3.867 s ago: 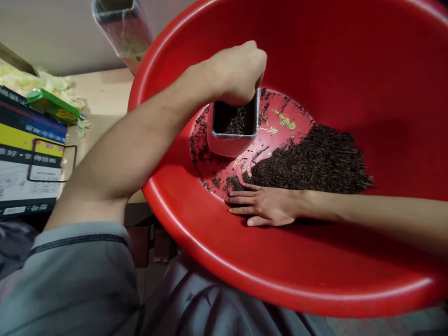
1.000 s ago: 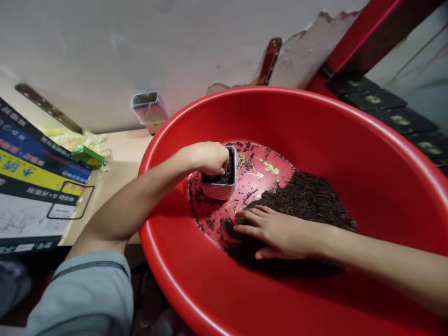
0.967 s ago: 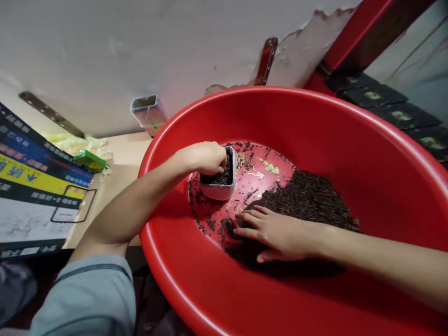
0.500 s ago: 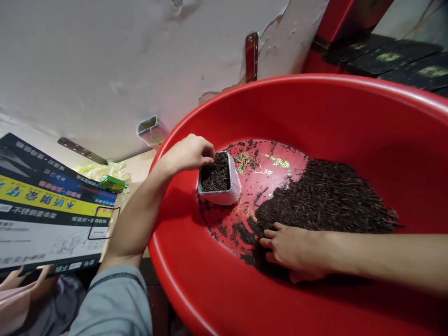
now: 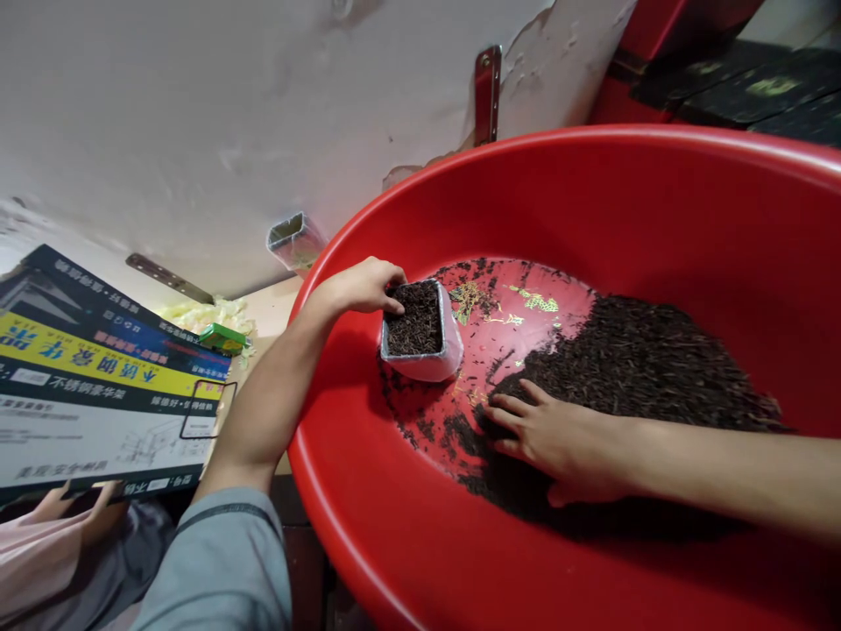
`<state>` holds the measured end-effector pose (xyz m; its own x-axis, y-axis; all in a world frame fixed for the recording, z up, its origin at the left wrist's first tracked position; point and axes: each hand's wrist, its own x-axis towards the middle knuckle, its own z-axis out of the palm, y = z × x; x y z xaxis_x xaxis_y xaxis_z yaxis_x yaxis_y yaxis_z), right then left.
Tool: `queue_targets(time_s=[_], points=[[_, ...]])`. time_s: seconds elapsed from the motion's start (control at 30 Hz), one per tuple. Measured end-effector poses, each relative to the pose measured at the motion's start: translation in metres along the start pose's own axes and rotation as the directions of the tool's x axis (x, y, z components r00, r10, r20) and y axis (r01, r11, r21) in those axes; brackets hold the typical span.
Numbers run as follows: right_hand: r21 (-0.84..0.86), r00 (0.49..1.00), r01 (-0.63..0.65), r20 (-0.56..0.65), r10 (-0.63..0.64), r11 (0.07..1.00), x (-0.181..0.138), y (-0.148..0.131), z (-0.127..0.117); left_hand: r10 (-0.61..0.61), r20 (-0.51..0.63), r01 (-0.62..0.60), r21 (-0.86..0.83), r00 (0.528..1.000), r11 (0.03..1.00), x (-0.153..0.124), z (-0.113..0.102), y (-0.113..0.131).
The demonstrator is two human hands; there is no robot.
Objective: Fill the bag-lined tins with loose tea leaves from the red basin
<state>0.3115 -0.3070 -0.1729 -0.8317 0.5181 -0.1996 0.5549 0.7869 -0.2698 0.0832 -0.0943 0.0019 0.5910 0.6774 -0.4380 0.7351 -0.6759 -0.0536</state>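
A white square-mouthed container (image 5: 430, 365), full to near its rim with dark dry leaves like loose tea (image 5: 415, 326), stands inside a big red plastic basin (image 5: 368, 508). My left hand (image 5: 368, 285) grips the container's far left rim, thumb over the inner edge against the leaves, other fingers partly hidden outside. On the basin's right floor lies a large heap of the same dark leaves (image 5: 663, 368). My right hand (image 5: 558, 438) rests palm down on the near edge of this heap, fingers spread and pointing toward the container.
A second clear-walled container (image 5: 295, 241) stands behind the basin by the wall. To the left are a printed cardboard panel (image 5: 98, 377), a green packet (image 5: 223, 339) and pale crumpled material (image 5: 216, 314). Another person's hand (image 5: 98, 508) shows below the panel.
My left thumb has straightened onto the container's inner edge. My right hand's fingers have spread wider on the heap. The whole view has shifted slightly.
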Motion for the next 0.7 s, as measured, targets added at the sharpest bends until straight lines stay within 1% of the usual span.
queue_targets(time_s=[0.1,0.17,0.27,0.37,0.47,0.7], points=[[0.002,0.998,-0.063,-0.008,0.063,0.998,-0.004,0.003,0.009,0.025,0.014,-0.025,0.029,1.000,0.999,-0.001,0.001,0.002],[-0.001,0.994,-0.100,0.042,0.100,0.995,-0.004,0.004,0.008,0.024,0.031,-0.027,0.081,0.999,0.996,0.002,0.002,0.004],[0.006,0.978,-0.148,0.152,0.146,0.989,-0.003,0.002,-0.002,-0.001,0.030,-0.003,0.128,1.000,0.992,0.007,0.003,0.004],[0.015,0.961,-0.179,0.217,0.172,0.984,0.000,-0.001,-0.012,-0.015,0.025,0.014,0.073,1.000,0.997,0.012,0.002,0.002],[0.036,0.956,-0.191,0.232,0.178,0.981,0.002,-0.004,-0.019,-0.022,0.015,0.021,0.019,1.000,1.000,0.014,0.001,-0.001],[0.088,0.936,-0.234,0.289,0.200,0.968,0.004,-0.004,-0.026,-0.017,0.000,0.017,-0.040,1.000,0.999,0.016,0.001,-0.003]])
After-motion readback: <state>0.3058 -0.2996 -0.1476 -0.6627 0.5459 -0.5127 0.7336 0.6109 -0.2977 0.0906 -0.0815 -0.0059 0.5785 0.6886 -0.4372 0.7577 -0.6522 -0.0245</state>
